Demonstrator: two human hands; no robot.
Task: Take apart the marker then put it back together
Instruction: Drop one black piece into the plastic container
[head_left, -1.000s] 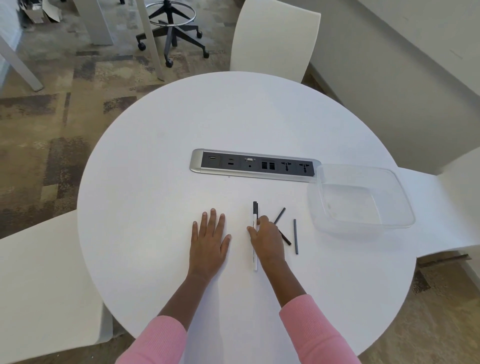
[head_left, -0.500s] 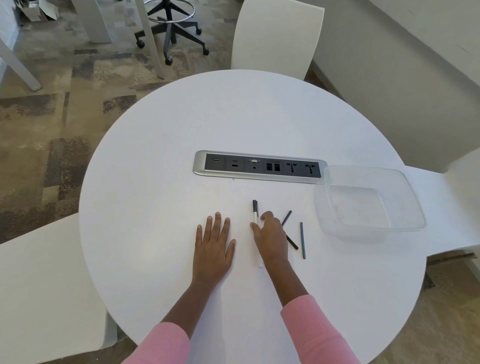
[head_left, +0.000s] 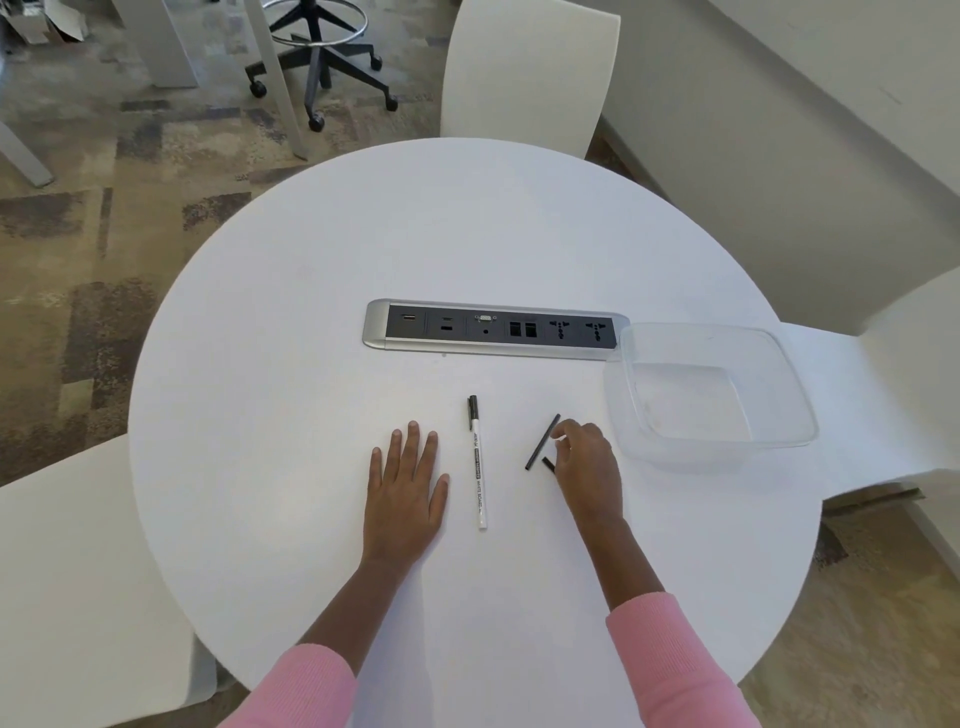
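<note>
The white marker barrel (head_left: 477, 467) with a black tip lies on the round white table (head_left: 311, 364), pointing away from me, with neither hand on it. My left hand (head_left: 405, 483) rests flat, fingers apart, just left of the barrel. My right hand (head_left: 587, 462) is to the barrel's right, fingers curled down over the loose black marker parts. A long thin black piece (head_left: 543, 441) lies slanted at its fingertips, and a short black piece (head_left: 548, 464) pokes out by the thumb. Any part under the palm is hidden.
A clear plastic container (head_left: 779, 384) stands empty just right of my right hand. A silver power and socket strip (head_left: 376, 327) is set into the table beyond the marker. White chairs stand at the far side, left and right.
My right hand has let go of the marker barrel and moved right onto the black parts. The barrel now lies uncovered. My left hand has stayed flat.
</note>
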